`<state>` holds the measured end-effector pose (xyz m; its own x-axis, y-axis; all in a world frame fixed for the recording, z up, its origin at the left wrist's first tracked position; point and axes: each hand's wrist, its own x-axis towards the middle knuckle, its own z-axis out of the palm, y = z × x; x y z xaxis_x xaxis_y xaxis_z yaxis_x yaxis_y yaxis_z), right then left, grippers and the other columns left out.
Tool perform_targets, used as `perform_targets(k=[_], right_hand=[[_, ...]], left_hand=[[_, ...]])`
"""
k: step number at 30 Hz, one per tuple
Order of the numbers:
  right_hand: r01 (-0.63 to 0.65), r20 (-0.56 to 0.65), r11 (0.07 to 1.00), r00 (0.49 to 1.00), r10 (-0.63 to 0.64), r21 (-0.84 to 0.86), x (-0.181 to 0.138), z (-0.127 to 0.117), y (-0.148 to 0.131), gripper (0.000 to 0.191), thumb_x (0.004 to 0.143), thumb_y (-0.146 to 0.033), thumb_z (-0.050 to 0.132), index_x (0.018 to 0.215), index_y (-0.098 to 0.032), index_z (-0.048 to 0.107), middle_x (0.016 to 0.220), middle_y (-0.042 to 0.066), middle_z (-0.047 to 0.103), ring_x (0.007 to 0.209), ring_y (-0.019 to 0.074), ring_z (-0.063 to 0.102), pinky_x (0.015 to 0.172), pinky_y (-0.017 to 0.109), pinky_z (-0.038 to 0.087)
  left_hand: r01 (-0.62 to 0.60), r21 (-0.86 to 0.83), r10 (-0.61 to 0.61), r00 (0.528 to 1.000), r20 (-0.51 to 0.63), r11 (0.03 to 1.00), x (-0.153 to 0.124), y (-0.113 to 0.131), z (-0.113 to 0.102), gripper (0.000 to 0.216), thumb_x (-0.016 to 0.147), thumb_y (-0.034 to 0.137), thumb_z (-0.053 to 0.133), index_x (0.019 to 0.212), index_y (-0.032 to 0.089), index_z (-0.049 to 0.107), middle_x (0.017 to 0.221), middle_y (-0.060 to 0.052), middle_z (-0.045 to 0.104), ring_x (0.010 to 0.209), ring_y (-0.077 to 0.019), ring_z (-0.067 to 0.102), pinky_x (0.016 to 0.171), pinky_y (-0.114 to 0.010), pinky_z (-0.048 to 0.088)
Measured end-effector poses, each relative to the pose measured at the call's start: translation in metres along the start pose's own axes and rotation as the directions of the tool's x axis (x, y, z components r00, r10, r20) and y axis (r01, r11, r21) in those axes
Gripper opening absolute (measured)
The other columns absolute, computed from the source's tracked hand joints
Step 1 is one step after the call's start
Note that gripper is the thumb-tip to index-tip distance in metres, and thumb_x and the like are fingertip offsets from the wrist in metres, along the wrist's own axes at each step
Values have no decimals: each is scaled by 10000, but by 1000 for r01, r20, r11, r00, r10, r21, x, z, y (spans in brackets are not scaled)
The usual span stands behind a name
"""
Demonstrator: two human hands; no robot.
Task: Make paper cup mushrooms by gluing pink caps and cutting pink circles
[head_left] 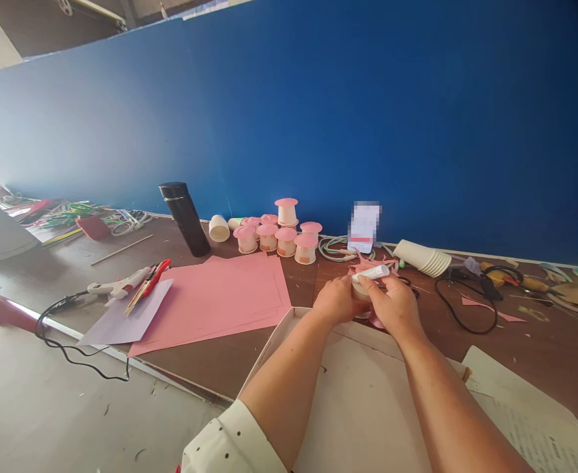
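Note:
My left hand [337, 299] and my right hand [393, 303] meet over the brown table [220, 358], just past the far edge of a flat white cardboard box [362, 401]. Between them sits a small paper cup [360, 292], mostly hidden by my fingers. My right hand pinches a white glue stick [372, 272] lying across the cup's top. My left hand is wrapped round the cup's side. A pink paper piece [376, 322] shows under my right hand.
Several pink-topped paper cups [282, 233] stand by the blue wall. Pink paper sheets [220, 295], a black flask [185, 218], a glue gun [116, 286], a red cutter [154, 276], stacked white cups [424, 257], and black cables [466, 302] lie around.

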<state>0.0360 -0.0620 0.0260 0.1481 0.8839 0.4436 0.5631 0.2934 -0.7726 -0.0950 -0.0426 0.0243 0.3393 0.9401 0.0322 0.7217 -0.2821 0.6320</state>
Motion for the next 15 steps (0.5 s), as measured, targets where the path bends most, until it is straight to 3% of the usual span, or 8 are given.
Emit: perform_targets(k=[5,11,15], right_hand=[[22,-7,999,1000,-23,-48,0,-1,4,392,844,-473,578,1123,-226,699,1078,88,717,976,272,647,841,397,506],[9,-155,999,988,-15,-36,-1,-5,-1,427,851,-474,580,1174,-213,678,1097,98,708,992,269,642,886,392,480],[28,-105,1000,994,-28,2,-2,-4,-4,415,854,-464,581,1175,-219,676,1079,89,717,988,261,647,885,377,482]], left_hand=[[-6,-16,6,1000,12,1000,0,0,-1,500,700,529,613,1087,213,575,1109,-91,664,1008,-282,610,755,-317,493],[47,-36,-46,998,36,998,0,1,-3,544,659,526,673,1100,221,584,1103,-75,675,1015,-278,616,751,-304,493],[39,-42,-38,999,33,998,2,0,-2,519,659,505,677,1083,218,593,1101,-75,679,1002,-276,622,745,-302,494]])
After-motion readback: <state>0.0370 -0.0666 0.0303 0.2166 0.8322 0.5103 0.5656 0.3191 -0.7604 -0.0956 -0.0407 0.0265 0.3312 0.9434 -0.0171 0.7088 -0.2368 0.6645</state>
